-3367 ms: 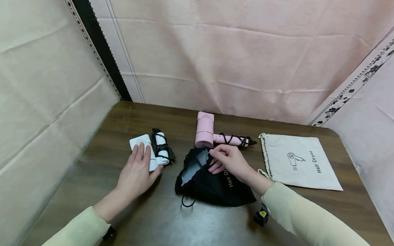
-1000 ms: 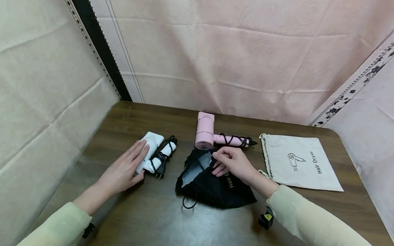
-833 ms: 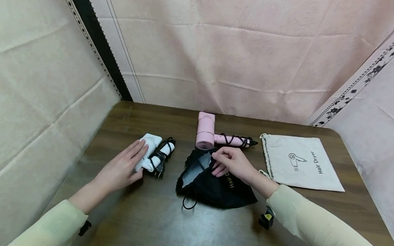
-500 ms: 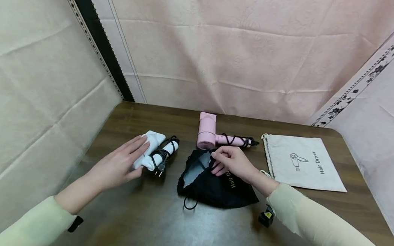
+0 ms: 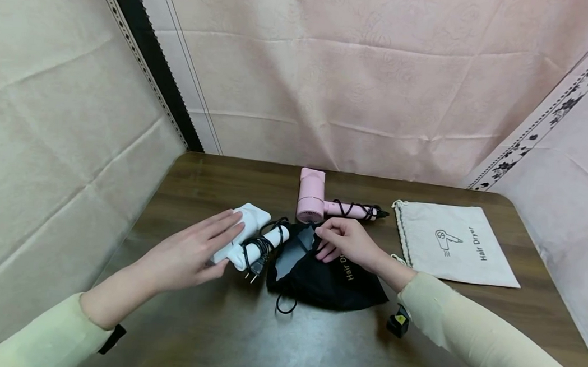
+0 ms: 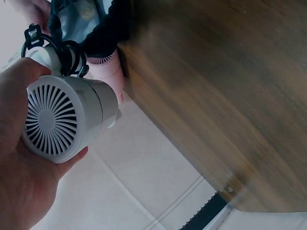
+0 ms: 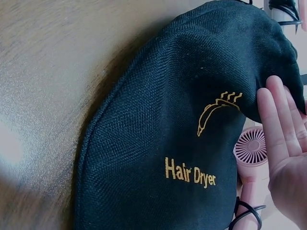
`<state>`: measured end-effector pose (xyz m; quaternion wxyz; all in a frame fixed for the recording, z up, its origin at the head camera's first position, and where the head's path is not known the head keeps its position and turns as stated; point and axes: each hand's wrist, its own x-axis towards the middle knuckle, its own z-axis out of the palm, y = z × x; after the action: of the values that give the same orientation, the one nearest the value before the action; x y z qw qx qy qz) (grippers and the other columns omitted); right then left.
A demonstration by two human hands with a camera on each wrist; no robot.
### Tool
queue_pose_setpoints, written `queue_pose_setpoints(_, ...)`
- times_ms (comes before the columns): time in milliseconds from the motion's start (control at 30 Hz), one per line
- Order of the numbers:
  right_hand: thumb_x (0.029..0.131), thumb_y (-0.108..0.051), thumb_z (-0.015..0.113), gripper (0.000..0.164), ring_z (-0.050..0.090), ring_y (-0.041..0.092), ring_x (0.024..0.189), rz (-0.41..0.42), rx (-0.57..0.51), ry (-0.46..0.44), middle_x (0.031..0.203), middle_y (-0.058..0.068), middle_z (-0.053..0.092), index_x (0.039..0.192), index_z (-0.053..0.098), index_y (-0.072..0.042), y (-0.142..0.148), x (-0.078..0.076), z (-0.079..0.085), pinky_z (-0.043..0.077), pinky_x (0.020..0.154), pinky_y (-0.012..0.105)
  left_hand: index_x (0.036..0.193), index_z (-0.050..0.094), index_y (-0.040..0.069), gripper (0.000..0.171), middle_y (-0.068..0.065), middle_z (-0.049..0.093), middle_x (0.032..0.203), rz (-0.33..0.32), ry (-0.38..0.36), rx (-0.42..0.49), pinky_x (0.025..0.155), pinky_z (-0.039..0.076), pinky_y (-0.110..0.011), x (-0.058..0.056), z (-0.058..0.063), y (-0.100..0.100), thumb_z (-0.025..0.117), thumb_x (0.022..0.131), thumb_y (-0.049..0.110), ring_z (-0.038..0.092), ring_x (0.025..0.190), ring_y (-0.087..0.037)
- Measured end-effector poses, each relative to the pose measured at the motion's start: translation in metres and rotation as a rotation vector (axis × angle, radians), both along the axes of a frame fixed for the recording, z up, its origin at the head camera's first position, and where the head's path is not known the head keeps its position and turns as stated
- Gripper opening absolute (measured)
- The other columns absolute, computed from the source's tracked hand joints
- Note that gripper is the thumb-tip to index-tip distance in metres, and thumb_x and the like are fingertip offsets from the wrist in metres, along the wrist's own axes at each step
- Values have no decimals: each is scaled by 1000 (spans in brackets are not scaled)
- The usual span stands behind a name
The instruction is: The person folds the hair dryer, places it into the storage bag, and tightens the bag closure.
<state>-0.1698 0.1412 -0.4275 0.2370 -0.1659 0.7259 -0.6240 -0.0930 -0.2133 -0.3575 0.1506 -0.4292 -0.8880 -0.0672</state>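
Note:
My left hand (image 5: pixel 188 253) grips a white hair dryer (image 5: pixel 253 217) around its barrel, thumb on the near side. In the left wrist view the round slotted vent (image 6: pixel 48 122) faces the camera. A black cord is wound round the dryer's handle (image 5: pixel 264 249), whose end overlaps the mouth of a black drawstring bag (image 5: pixel 338 290) in the head view. That bag lies on its side, mouth held open toward the left, its pale lining showing. With curled fingers and thumb, my right hand (image 5: pixel 343 240) pinches the bag's upper rim. Gold "Hair Dryer" lettering (image 7: pixel 190 172) marks the bag.
A pink hair dryer (image 5: pixel 311 193) with a wrapped black cord lies just behind the black bag. To the right is a flat beige drawstring bag (image 5: pixel 459 247) printed with a dryer. Pale cloth curtains (image 5: pixel 355 97) enclose the wooden table (image 5: pixel 224 336).
My left hand has taken hold of the white dryer, turned it, and carried it right to the black bag's mouth. My right hand keeps its pinch on the rim, nearly still.

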Motion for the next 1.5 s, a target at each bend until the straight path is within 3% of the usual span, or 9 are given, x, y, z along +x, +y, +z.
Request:
queue_pose_setpoints(467, 97, -25, 58, 34, 71, 36, 73, -34, 37, -3, 86, 25, 68, 105, 60, 8, -4, -7, -6, 58, 64, 49, 142, 46, 4, 66, -12, 40, 151, -74, -77, -23, 103, 44, -43, 15, 15, 3, 67, 83, 26, 38, 138, -28)
queue_pose_setpoints(800, 95, -29, 60, 31, 68, 30, 62, -38, 86, 20, 79, 20, 66, 97, 63, 3, -3, -8, -2, 58, 61, 48, 143, 45, 5, 66, -11, 38, 152, -157, -115, -40, 104, 43, -42, 20, 8, 15, 66, 84, 27, 36, 139, -27)
queue_pose_setpoints(967, 95, -29, 60, 29, 67, 33, 61, 3, 133, 71, 73, 19, 67, 91, 64, -1, -4, -5, 2, 58, 59, 48, 142, 45, 3, 64, -13, 38, 151, -220, -124, -35, 105, 42, -42, 22, 5, 24, 65, 86, 26, 38, 138, -29)
queue_pose_setpoints(1267, 95, -30, 60, 26, 65, 28, 58, 90, 203, 154, 69, 11, 63, 87, 65, -6, -6, -2, 4, 57, 59, 47, 142, 45, 2, 64, -14, 38, 151, -281, -81, -54, 106, 41, -40, 24, 0, 37, 65, 85, 25, 38, 138, -30)
queue_pose_setpoints(1500, 95, -31, 60, 24, 62, 26, 53, 89, 277, 231, 62, 8, 61, 83, 65, -11, -4, -3, 3, 53, 56, 51, 141, 47, 3, 62, -14, 39, 150, -307, -32, -98, 107, 40, -39, 29, 2, 46, 62, 85, 25, 36, 139, -29)
